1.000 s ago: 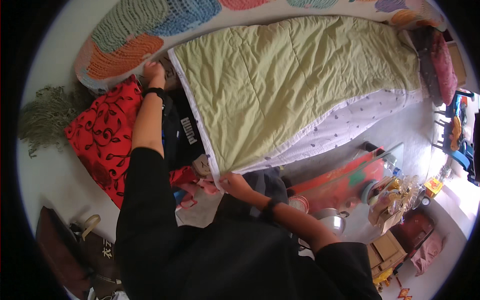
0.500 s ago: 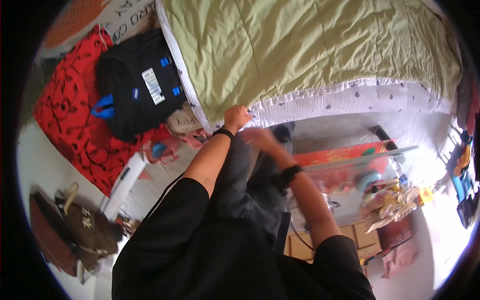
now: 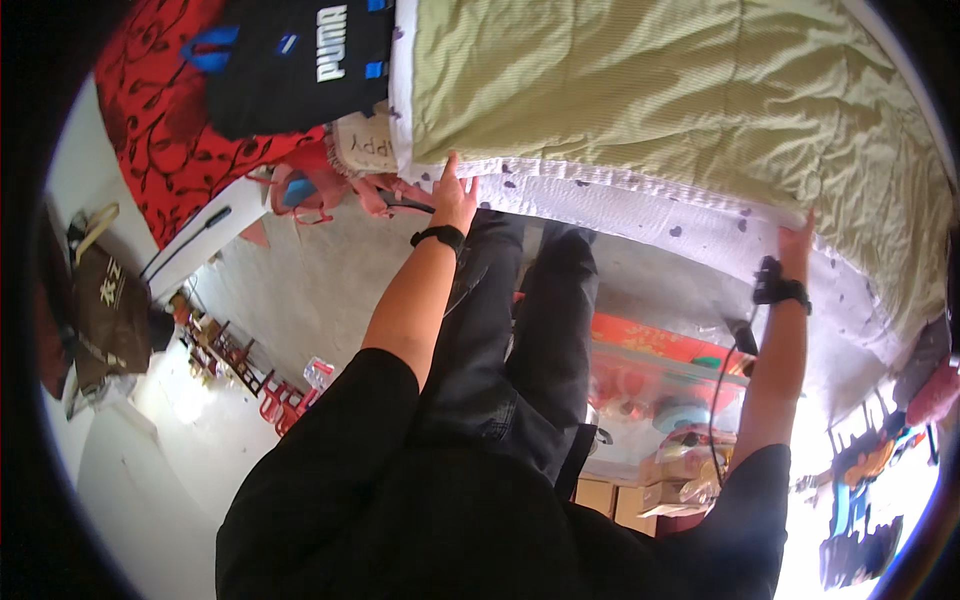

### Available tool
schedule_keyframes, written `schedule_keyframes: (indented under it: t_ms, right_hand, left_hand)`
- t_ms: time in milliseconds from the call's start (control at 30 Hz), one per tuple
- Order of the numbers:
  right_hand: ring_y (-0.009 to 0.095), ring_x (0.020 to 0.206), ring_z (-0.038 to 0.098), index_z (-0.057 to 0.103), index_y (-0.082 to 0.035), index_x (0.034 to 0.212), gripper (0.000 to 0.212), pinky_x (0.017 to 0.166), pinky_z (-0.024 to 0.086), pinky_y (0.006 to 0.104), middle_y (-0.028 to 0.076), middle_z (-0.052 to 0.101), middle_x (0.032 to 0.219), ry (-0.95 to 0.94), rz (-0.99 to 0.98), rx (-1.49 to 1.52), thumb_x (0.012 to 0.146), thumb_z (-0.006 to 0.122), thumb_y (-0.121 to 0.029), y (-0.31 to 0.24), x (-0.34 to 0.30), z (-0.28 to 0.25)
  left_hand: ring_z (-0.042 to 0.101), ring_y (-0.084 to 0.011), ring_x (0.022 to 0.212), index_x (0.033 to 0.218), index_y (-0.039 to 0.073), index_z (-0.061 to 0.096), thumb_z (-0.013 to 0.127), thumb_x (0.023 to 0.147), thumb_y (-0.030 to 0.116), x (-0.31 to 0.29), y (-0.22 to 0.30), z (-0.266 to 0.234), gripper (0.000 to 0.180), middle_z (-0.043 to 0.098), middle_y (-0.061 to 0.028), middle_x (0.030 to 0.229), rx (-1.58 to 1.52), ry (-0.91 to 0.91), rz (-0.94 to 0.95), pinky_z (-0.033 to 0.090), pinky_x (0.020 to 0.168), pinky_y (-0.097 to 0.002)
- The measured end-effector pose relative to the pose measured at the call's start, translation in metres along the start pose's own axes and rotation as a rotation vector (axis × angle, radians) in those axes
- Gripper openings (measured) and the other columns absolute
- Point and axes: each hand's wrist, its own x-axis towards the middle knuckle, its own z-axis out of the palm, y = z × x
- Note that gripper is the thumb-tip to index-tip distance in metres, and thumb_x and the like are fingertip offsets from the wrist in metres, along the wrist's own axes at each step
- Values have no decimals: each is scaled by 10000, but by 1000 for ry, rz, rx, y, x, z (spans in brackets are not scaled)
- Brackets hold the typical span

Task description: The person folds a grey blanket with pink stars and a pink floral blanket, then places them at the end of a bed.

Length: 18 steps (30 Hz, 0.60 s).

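A light green quilt with a white, dark-spotted border lies over the bed's near edge. My left hand is open at the quilt's near left corner, index finger pointing away onto the green cloth and thumb apart. Far to the right along the same border, my right hand lies open against the edge, a finger reaching onto the green part; its other fingers are partly hidden. Both wrists wear black bands.
Left of the quilt, a black backpack with blue straps rests on red patterned cloth. Below the bed's right side stand a glass-topped table and cardboard boxes. A dark brown bag hangs at far left, above small red chairs.
My hands were close together at the quilt's left corner. The right hand has swung far right along the border, which now lies straighter. My left hand has opened, and the view has shifted.
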Motion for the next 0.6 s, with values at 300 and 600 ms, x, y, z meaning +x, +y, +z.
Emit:
schedule_keyframes:
  t_ms: [300,600]
  right_hand:
    - [295,1040,504,342,-18,1258,734,904,434,358,174,472,1201,107,197,-771,618,681,-138,24,-67,-19]
    - [202,810,547,516,-37,1047,279,704,467,297,93,562,936,168,564,662,871,550,-250,170,-153,-126]
  left_hand:
    - [551,-173,915,1039,142,497,535,885,172,-1,33,-62,161,560,8,948,-88,-39,181,460,820,-399]
    - [507,-218,1019,1129,95,437,532,884,174,19,-24,-60,275,514,-41,1091,90,-32,-83,442,903,-389]
